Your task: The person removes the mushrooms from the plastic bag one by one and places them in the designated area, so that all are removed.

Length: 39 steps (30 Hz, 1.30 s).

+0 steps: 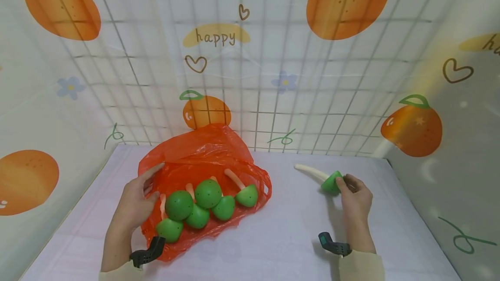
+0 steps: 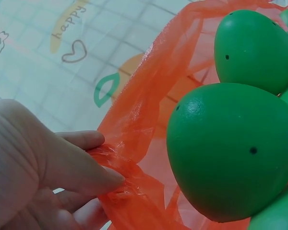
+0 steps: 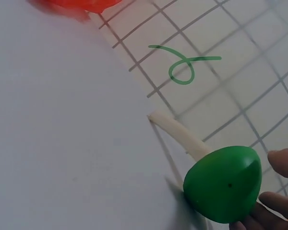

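On the left, my left hand (image 1: 134,205) pinches the edge of a red plastic bag (image 1: 207,146), its film bunched between thumb and index finger in the left wrist view. Several mushroom-shaped toys lie clustered on the bag's opened film, with dotted green caps (image 1: 208,194) and pale stems (image 1: 234,178). To the right of the bag, my right hand (image 1: 357,198) holds another mushroom-shaped toy (image 3: 225,184) by its cap, fingers curled along the cap's side. This toy's stem (image 1: 310,170) points left and away from me, its tip down by the table surface.
A pale cloth (image 1: 273,242) covers the table. Behind it stands a wire grid (image 1: 269,129) under a white sheet printed with oranges and hearts. Sheets also hang at both sides. Each wrist carries a black strapped device (image 1: 333,245).
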Motion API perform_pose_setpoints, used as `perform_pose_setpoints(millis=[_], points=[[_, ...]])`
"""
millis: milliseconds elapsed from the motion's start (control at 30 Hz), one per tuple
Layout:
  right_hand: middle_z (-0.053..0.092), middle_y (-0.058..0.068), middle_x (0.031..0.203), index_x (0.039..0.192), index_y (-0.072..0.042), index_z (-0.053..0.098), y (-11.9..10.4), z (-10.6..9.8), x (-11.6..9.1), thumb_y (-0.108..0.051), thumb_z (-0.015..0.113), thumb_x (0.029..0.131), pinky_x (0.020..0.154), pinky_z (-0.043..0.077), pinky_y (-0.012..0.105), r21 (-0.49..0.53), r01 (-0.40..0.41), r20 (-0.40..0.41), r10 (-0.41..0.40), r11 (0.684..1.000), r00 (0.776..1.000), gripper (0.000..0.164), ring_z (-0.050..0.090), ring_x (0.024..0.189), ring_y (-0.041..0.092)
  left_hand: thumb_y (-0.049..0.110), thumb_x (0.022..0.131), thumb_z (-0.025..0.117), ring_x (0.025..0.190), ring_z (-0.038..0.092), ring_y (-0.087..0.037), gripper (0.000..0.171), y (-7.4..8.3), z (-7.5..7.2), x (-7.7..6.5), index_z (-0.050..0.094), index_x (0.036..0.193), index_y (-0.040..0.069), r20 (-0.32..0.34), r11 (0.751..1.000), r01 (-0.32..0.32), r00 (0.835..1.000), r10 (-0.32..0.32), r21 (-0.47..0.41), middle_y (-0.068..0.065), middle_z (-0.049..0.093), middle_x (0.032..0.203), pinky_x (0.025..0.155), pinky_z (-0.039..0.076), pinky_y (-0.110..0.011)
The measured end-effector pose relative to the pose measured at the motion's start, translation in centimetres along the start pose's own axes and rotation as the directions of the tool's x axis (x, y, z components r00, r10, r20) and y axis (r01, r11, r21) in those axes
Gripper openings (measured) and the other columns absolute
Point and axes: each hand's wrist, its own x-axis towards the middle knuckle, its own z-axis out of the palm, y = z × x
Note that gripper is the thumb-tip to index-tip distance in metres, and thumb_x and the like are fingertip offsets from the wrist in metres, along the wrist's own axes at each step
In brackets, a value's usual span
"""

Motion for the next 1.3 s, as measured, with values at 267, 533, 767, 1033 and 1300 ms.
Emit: perform_pose_setpoints(millis=[267, 533, 767, 1033, 1300], points=[[0.051, 0.017, 0.157, 0.155, -0.003, 0.049, -1.2, -0.2, -0.5, -0.03, 0.068, 0.103, 0.118, 0.043, 0.04, 0.031, 0.031, -0.028, -0.031, 0.999, 0.999, 0.061, 0.049, 0.144, 0.032, -0.015, 0.094, 0.056, 0.142, 0.047, -0.047, 0.07, -0.1, 0.0, 0.0, 0.046, 0.159, 0.008, 0.007, 1.0, 0.017, 1.0, -0.017, -0.009, -0.026, 0.047, 0.156, 0.112, 0.044, -0.054], [0.055, 0.015, 0.153, 0.153, -0.006, 0.052, -3.6, 0.0, -1.9, -0.026, 0.075, 0.099, 0.117, 0.043, 0.03, 0.078, 0.089, -0.014, -0.088, 0.993, 0.996, 0.062, 0.051, 0.142, 0.028, -0.016, 0.093, 0.055, 0.144, 0.046, -0.045, 0.069, -0.1, -0.2, 0.1, 0.047, 0.158, 0.007, 0.003, 1.0, -0.006, 1.0, 0.006, -0.02, -0.024, 0.047, 0.157, 0.114, 0.041, -0.052], [0.057, 0.014, 0.151, 0.152, -0.008, 0.055, -5.7, 0.5, -3.4, -0.021, 0.079, 0.095, 0.107, 0.046, 0.017, 0.148, 0.141, 0.047, -0.15, 0.979, 0.988, 0.062, 0.051, 0.14, 0.028, -0.016, 0.093, 0.054, 0.144, 0.046, -0.045, 0.069, -0.2, -0.1, 0.2, 0.047, 0.157, 0.007, 0.001, 1.0, -0.009, 1.0, 0.009, -0.029, -0.024, 0.047, 0.157, 0.114, 0.042, -0.051], [0.06, 0.013, 0.146, 0.148, -0.004, 0.058, -7.6, 1.8, -5.7, -0.013, 0.081, 0.093, 0.112, 0.045, 0.023, 0.175, 0.231, 0.119, -0.254, 0.957, 0.96, 0.06, 0.055, 0.138, 0.027, -0.016, 0.092, 0.053, 0.143, 0.047, -0.045, 0.068, -0.2, -0.1, 0.1, 0.048, 0.157, 0.006, -0.006, 0.999, -0.023, 1.0, 0.023, -0.031, -0.025, 0.049, 0.156, 0.113, 0.042, -0.051], [0.063, 0.012, 0.143, 0.144, -0.002, 0.059, -8.7, 3.5, -7.9, -0.011, 0.081, 0.093, 0.113, 0.046, 0.03, 0.156, 0.346, 0.192, -0.372, 0.925, 0.908, 0.056, 0.058, 0.137, 0.025, -0.015, 0.093, 0.054, 0.144, 0.046, -0.045, 0.068, -0.2, -0.1, 0.2, 0.047, 0.158, 0.007, -0.001, 1.0, -0.012, 1.0, 0.012, -0.026, -0.024, 0.048, 0.157, 0.114, 0.042, -0.053]])
